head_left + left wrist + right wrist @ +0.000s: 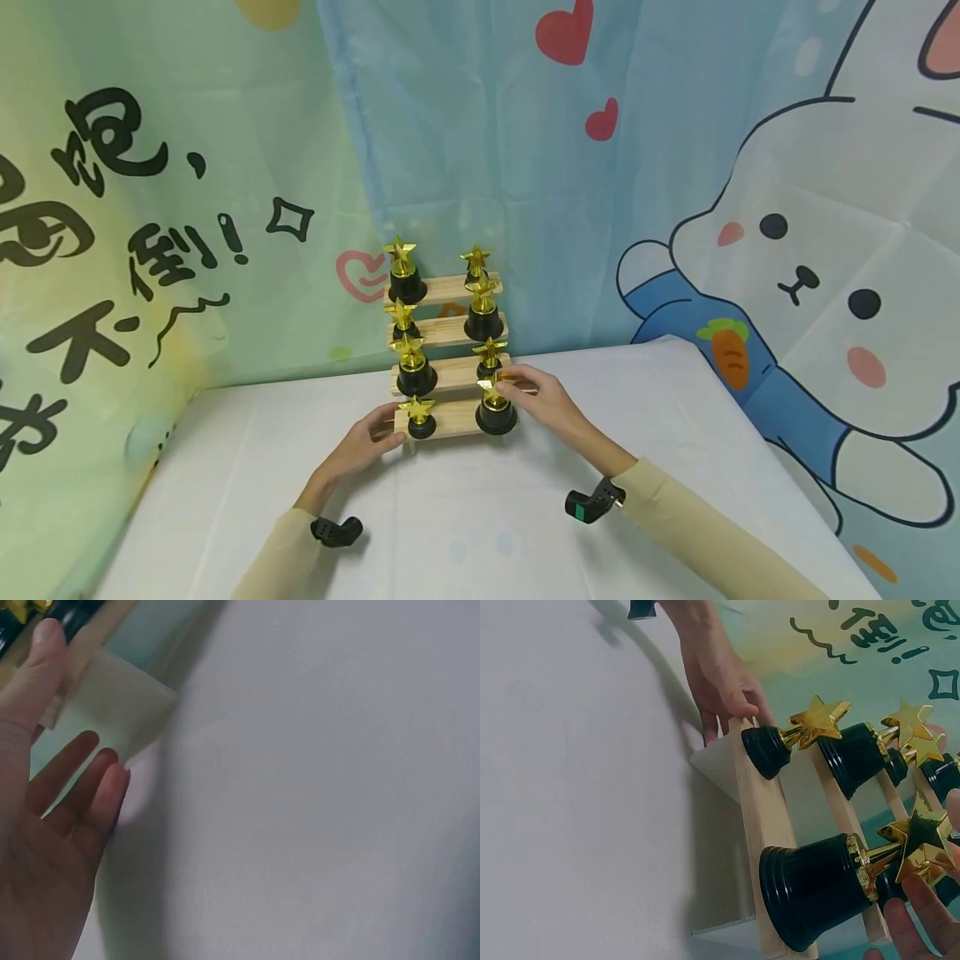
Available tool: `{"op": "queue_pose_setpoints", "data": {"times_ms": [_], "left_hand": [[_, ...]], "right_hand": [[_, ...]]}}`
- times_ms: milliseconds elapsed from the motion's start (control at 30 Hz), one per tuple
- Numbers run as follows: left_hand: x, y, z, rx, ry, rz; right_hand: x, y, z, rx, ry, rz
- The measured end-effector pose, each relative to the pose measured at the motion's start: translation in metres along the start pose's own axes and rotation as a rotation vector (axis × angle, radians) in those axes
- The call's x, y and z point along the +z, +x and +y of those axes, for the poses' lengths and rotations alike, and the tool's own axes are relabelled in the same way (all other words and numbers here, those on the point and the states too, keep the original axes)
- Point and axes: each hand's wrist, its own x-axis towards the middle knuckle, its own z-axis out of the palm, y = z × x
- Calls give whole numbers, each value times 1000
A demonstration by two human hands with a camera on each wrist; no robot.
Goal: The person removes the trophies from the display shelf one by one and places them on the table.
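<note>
"What's around the wooden stand point(450, 419)?"

"A white-covered worktop point(457, 517) under it, and close behind it a printed backdrop point(472, 125) with hearts and lettering. A cartoon rabbit point(795, 200) fills the part to the stand's right."

"And the hands?"

"The left hand point(365, 443) grips the stand's left front end, thumb on the board. The right hand point(551, 407) pinches the star of the large trophy point(497, 418) at the stand's front right."

"Does every view show that?"

"No. The left wrist view shows the lower fingers parted beside the stand's white side panel point(131, 701); the head view hides them. Only the head view takes in the rabbit."
</note>
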Motion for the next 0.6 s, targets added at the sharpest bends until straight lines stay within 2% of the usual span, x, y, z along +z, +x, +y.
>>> {"op": "queue_pose_setpoints", "data": {"times_ms": [233, 600], "left_hand": [[-1, 0, 4, -32, 33, -16], [-2, -1, -1, -19, 4, -23]], "right_hand": [[3, 1, 0, -3, -18, 16], [6, -1, 2, -121, -53, 26]]}}
